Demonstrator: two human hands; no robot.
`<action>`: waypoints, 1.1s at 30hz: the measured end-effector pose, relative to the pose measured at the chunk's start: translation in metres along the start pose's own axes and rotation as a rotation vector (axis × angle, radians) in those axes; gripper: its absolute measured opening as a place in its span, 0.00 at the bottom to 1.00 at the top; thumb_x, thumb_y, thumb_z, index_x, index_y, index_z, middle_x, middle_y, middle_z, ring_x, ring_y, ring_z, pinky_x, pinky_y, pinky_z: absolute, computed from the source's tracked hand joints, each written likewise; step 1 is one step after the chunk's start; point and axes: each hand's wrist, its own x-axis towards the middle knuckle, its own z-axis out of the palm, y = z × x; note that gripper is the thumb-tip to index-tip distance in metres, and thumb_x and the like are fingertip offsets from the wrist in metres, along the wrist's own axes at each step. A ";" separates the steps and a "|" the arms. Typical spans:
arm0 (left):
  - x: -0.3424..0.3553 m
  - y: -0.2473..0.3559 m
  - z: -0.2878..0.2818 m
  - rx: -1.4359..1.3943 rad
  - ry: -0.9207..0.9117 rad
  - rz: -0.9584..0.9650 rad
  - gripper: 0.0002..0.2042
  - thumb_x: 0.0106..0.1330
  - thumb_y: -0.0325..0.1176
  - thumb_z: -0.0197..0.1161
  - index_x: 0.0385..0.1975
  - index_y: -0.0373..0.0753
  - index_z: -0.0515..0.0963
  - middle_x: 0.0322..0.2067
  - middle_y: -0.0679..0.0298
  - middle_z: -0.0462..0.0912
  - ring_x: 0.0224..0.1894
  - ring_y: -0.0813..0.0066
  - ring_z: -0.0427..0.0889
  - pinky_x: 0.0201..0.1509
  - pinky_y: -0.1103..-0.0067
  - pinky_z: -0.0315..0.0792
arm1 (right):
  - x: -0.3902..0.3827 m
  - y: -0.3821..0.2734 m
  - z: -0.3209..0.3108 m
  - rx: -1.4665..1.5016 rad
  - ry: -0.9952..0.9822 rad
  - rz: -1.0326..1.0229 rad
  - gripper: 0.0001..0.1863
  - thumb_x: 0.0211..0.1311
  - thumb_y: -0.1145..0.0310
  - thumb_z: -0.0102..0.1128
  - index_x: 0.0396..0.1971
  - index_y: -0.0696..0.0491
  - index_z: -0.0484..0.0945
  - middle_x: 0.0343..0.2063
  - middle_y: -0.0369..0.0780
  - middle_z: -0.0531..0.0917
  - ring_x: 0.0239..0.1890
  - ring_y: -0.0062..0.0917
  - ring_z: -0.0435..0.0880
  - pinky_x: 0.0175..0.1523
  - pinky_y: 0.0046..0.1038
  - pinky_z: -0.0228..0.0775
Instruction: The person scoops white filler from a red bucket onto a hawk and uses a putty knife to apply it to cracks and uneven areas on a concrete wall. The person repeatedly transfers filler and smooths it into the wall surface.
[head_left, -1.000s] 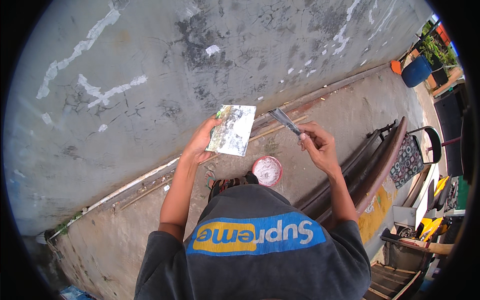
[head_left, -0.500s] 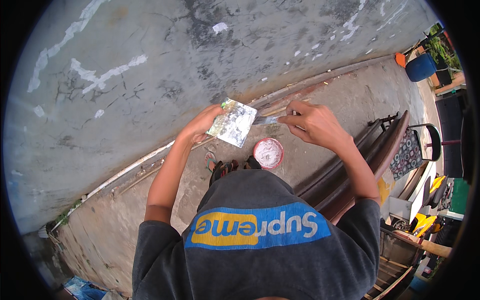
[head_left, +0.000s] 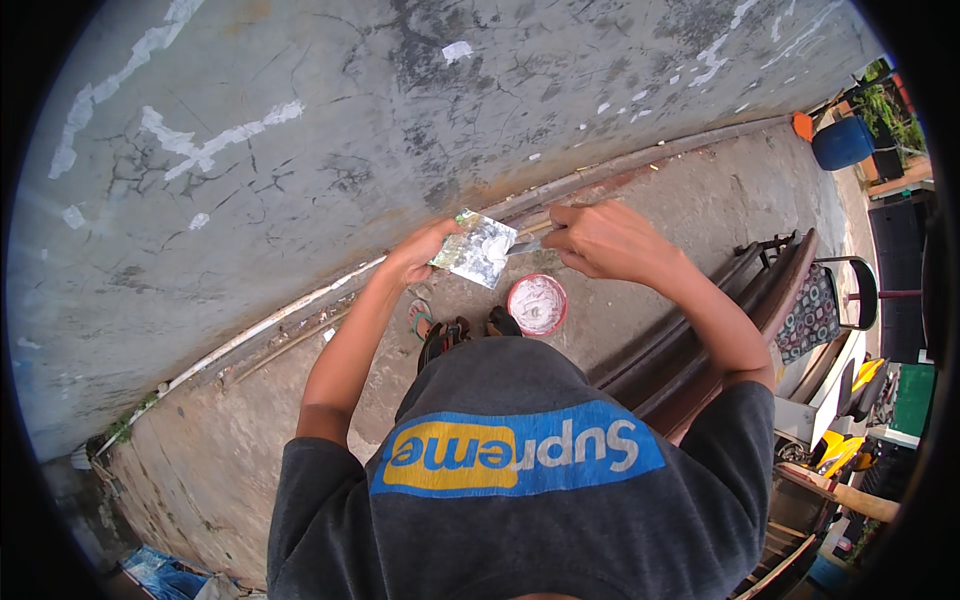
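My left hand [head_left: 425, 250] is closed on the edge of a flat, smeared square plate [head_left: 468, 257], with a dab of white paste [head_left: 496, 248] near its right side. In my right hand [head_left: 615, 243] is a putty knife [head_left: 525, 247], gripped by its handle; its blade reaches leftward to the paste on the plate. Much of the handle is hidden by my fingers. Below and between the hands, a red bucket [head_left: 537, 305] of whitish paste stands on the ground by my feet.
Ahead rises a grey cracked wall [head_left: 330, 120] with white patches. A pipe [head_left: 270, 325] runs along its base. On the right are a long brown wooden bench [head_left: 735, 320], a chair with a patterned seat [head_left: 810, 315] and a blue barrel [head_left: 842, 143].
The plate has tipped and shifted slightly, its face now more slanted. The putty knife has turned with my right hand, and white paste now shows gathered at its blade.
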 end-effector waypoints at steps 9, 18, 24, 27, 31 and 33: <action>0.027 -0.033 0.005 -0.125 0.002 -0.065 0.16 0.66 0.34 0.51 0.50 0.35 0.73 0.43 0.62 0.80 0.38 0.78 0.82 0.38 0.77 0.78 | 0.048 0.019 0.003 0.084 -0.223 -0.067 0.08 0.41 0.71 0.64 0.26 0.53 0.85 0.23 0.45 0.83 0.31 0.42 0.83 0.35 0.41 0.73; 0.072 -0.079 -0.026 -0.021 0.095 -0.011 0.20 0.66 0.40 0.49 0.54 0.37 0.71 0.44 0.64 0.80 0.38 0.81 0.81 0.39 0.81 0.77 | 0.070 0.009 -0.018 0.114 -0.447 -0.104 0.11 0.41 0.69 0.66 0.30 0.49 0.87 0.25 0.43 0.85 0.29 0.38 0.84 0.37 0.37 0.74; 0.023 -0.038 -0.012 -0.185 -0.007 0.095 0.21 0.67 0.40 0.49 0.56 0.33 0.69 0.46 0.59 0.81 0.44 0.73 0.83 0.50 0.74 0.77 | 0.036 0.050 -0.022 0.797 -0.431 0.156 0.11 0.53 0.68 0.64 0.37 0.53 0.84 0.24 0.36 0.83 0.26 0.22 0.82 0.34 0.24 0.73; 0.018 -0.062 -0.039 -0.406 0.046 0.229 0.23 0.68 0.42 0.47 0.57 0.33 0.68 0.48 0.57 0.80 0.48 0.69 0.81 0.54 0.72 0.75 | 0.019 0.074 0.011 1.308 -0.257 0.243 0.12 0.61 0.68 0.60 0.42 0.56 0.81 0.27 0.35 0.83 0.29 0.17 0.81 0.35 0.20 0.73; -0.011 -0.071 -0.059 -0.491 0.155 0.362 0.24 0.69 0.42 0.45 0.59 0.33 0.65 0.52 0.56 0.78 0.52 0.65 0.79 0.59 0.68 0.72 | -0.011 0.073 0.076 1.882 0.305 0.251 0.17 0.66 0.71 0.56 0.54 0.59 0.73 0.36 0.39 0.82 0.33 0.19 0.82 0.38 0.21 0.75; -0.023 -0.073 -0.069 -0.510 0.224 0.444 0.24 0.69 0.42 0.45 0.60 0.33 0.64 0.54 0.56 0.76 0.54 0.64 0.78 0.60 0.67 0.71 | -0.017 0.062 0.094 2.094 0.543 0.226 0.21 0.66 0.71 0.56 0.58 0.58 0.69 0.38 0.40 0.81 0.35 0.21 0.82 0.38 0.22 0.76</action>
